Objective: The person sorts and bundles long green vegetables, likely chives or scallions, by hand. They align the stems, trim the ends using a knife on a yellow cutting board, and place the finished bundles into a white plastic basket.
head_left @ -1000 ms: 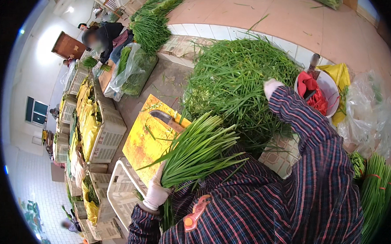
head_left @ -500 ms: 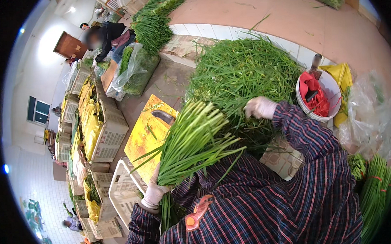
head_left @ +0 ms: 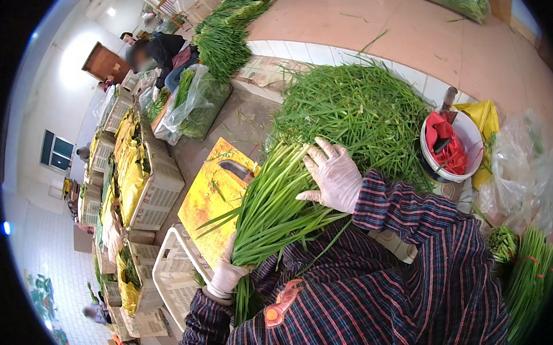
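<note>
A thick bunch of long green leafy stalks, like garlic chives (head_left: 284, 203), lies across my lap with its pale ends up and to the right. My gloved left hand (head_left: 227, 276) is wrapped round its lower part. At the pale ends, my gloved right hand (head_left: 337, 177) is spread with fingers apart, next to or touching the stalks. Beyond the bunch spreads a big heap of loose green leaves (head_left: 354, 107). A yellow board (head_left: 210, 200) lies to the left, with a knife (head_left: 234, 169) on it, partly covered by the bunch.
Right of the heap stands a white bucket (head_left: 471, 136) holding red bags, beside clear plastic bags (head_left: 526, 171). Banded green bundles (head_left: 531, 278) lie at lower right. A white plastic basket (head_left: 169, 263) and stacked crates (head_left: 154, 190) line the left. Another person (head_left: 160, 51) works far left.
My right hand has come from the heap's edge left and down to the bunch's pale ends, its fingers now spread. My left hand keeps its hold.
</note>
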`<state>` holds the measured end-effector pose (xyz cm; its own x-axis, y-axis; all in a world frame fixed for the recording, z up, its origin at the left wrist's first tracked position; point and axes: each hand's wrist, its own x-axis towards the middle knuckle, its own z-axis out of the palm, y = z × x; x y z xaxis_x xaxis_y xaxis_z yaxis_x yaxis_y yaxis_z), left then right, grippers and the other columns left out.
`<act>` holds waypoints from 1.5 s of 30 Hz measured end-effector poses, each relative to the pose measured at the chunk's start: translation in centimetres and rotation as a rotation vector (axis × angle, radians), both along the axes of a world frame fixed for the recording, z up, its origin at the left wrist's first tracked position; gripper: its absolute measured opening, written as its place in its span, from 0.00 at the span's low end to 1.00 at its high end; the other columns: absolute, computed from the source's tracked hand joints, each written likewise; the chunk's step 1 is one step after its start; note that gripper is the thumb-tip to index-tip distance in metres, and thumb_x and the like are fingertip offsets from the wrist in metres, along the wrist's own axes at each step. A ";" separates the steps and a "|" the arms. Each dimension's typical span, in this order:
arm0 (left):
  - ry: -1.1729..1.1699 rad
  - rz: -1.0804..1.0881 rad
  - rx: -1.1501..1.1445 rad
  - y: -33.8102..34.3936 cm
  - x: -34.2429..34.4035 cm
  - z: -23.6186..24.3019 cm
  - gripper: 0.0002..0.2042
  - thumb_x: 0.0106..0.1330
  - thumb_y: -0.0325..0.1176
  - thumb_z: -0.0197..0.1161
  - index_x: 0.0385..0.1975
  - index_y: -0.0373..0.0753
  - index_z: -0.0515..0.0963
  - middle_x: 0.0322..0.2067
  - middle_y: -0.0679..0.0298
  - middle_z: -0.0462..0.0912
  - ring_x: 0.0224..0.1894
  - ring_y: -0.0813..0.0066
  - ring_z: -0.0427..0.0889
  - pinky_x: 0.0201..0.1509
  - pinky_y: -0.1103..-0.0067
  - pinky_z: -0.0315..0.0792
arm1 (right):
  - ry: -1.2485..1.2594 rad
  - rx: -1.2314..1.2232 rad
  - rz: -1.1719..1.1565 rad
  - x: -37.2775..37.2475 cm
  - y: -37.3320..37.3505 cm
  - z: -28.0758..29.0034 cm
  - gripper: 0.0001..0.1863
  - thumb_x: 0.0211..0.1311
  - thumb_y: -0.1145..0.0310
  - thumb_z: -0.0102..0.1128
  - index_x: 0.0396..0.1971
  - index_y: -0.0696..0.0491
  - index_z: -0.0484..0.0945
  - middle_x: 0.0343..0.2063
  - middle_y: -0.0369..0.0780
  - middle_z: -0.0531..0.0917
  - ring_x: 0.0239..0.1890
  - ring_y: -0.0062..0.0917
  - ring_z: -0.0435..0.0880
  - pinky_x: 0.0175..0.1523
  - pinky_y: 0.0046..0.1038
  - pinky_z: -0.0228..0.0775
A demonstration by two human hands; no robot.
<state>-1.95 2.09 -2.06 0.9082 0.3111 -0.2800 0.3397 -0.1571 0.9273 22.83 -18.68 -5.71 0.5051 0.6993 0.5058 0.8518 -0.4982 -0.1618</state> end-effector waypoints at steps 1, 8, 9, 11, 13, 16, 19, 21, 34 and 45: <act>-0.015 -0.009 0.013 -0.1 0.0 0.0 0.43 0.42 0.08 0.59 0.63 0.40 0.52 0.56 0.60 0.65 0.57 0.70 0.66 0.56 0.77 0.66 | 0.114 -0.042 0.013 0.2 0.3 -0.2 0.40 0.49 0.35 0.46 0.42 0.60 0.75 0.56 0.46 0.65 0.62 0.40 0.56 0.61 0.40 0.50; -0.064 -0.015 -0.075 -0.6 0.2 0.4 0.42 0.45 0.09 0.60 0.63 0.39 0.50 0.57 0.60 0.65 0.57 0.70 0.66 0.58 0.76 0.65 | 0.286 0.091 0.043 2.6 1.5 -0.5 0.12 0.52 0.63 0.55 0.32 0.54 0.78 0.46 0.44 0.75 0.51 0.33 0.70 0.54 0.33 0.62; -0.059 -0.005 -0.078 -0.2 0.0 0.2 0.42 0.45 0.09 0.60 0.63 0.39 0.50 0.57 0.59 0.65 0.57 0.70 0.66 0.58 0.76 0.65 | 0.194 0.136 0.066 3.5 1.7 -0.6 0.09 0.53 0.67 0.53 0.31 0.54 0.78 0.43 0.43 0.77 0.47 0.32 0.74 0.51 0.31 0.65; -0.058 0.023 -0.117 0.0 -0.2 0.2 0.42 0.45 0.09 0.60 0.63 0.38 0.50 0.56 0.59 0.65 0.57 0.70 0.66 0.57 0.76 0.65 | 0.297 -0.265 -0.065 4.9 1.8 -0.4 0.08 0.58 0.70 0.46 0.33 0.55 0.74 0.25 0.39 0.76 0.30 0.24 0.76 0.37 0.27 0.71; -0.060 0.071 -0.182 -0.2 -0.5 0.4 0.42 0.45 0.09 0.60 0.63 0.38 0.51 0.56 0.59 0.65 0.56 0.71 0.67 0.56 0.77 0.66 | 0.355 -0.243 -0.057 6.6 1.3 -1.1 0.09 0.60 0.70 0.43 0.32 0.57 0.73 0.18 0.37 0.74 0.20 0.21 0.72 0.26 0.25 0.71; -0.016 0.041 -0.074 0.0 -0.6 0.5 0.42 0.44 0.08 0.59 0.63 0.38 0.51 0.56 0.60 0.66 0.55 0.72 0.67 0.55 0.78 0.66 | 0.126 -0.291 -0.017 11.5 -1.2 -4.8 0.08 0.57 0.71 0.45 0.21 0.54 0.72 0.14 0.39 0.73 0.16 0.27 0.72 0.23 0.29 0.70; -0.001 0.047 -0.117 0.6 -0.9 0.1 0.43 0.43 0.08 0.60 0.63 0.38 0.51 0.55 0.61 0.67 0.54 0.73 0.68 0.55 0.78 0.66 | 0.432 -0.676 -0.443 14.5 -5.5 -1.8 0.07 0.53 0.66 0.49 0.23 0.52 0.72 0.19 0.40 0.74 0.21 0.27 0.73 0.33 0.30 0.70; -0.026 0.037 -0.082 1.3 -0.8 -0.6 0.43 0.42 0.08 0.60 0.63 0.38 0.52 0.54 0.60 0.68 0.54 0.73 0.69 0.54 0.79 0.67 | 0.304 -0.599 -0.395 11.9 -6.1 -0.4 0.09 0.56 0.63 0.47 0.23 0.51 0.73 0.22 0.38 0.74 0.26 0.27 0.72 0.34 0.30 0.68; -0.171 0.124 -0.306 3.6 -1.4 -4.1 0.44 0.45 0.09 0.59 0.64 0.44 0.50 0.56 0.58 0.67 0.54 0.68 0.70 0.52 0.74 0.70 | 0.525 0.376 0.155 1.5 -0.3 -3.5 0.20 0.59 0.51 0.50 0.34 0.53 0.80 0.42 0.41 0.77 0.46 0.36 0.72 0.50 0.35 0.64; -0.259 0.019 -0.171 -0.1 -0.6 -1.4 0.41 0.48 0.07 0.54 0.63 0.46 0.52 0.58 0.59 0.64 0.58 0.67 0.66 0.58 0.71 0.66 | 0.581 0.167 0.219 1.8 1.1 -4.3 0.16 0.55 0.53 0.54 0.32 0.50 0.81 0.40 0.41 0.78 0.45 0.31 0.73 0.50 0.33 0.65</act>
